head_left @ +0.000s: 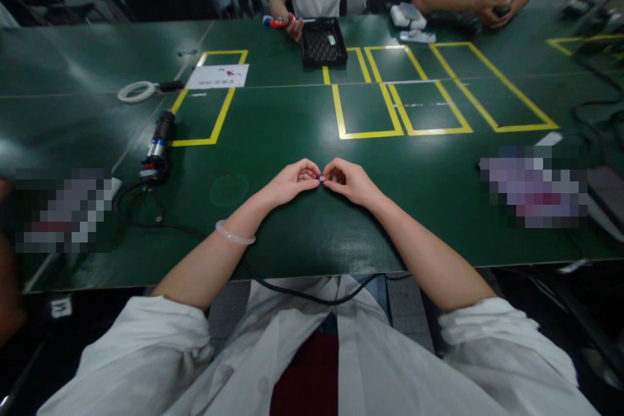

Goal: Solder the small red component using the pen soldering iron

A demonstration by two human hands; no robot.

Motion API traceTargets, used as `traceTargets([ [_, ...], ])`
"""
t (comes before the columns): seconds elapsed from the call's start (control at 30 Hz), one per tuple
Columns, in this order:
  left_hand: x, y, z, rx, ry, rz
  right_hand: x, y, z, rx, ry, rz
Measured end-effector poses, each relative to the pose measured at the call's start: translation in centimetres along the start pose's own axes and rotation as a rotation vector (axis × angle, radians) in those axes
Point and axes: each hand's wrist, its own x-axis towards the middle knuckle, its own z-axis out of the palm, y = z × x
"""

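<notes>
Over the green table, my left hand and my right hand meet at their fingertips. Between them is a tiny part with whitish, dark and reddish bits, too small to name. Thumb and fingers of my left hand pinch its left side. Those of my right hand close on its right side, where some orange-red shows among the curled fingers. A pale bangle circles my left wrist.
A dark cylindrical tool with a cable stands to the left. Farther back are a white sheet, a white cable coil and yellow tape outlines. Across the table, one person holds a screwdriver-like tool by a black tray; another sits right.
</notes>
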Motion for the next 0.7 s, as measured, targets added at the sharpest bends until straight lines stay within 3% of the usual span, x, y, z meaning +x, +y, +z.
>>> traceTargets([
  [0.43, -0.06, 0.25, 0.03, 0.028, -0.007, 0.01, 0.0, 0.01, -0.02, -0.027, -0.008, -0.02],
  [0.7, 0.04, 0.36, -0.24, 0.093, -0.021, -0.002, -0.04, 0.25, -0.16, 0.01, -0.006, 0.056],
])
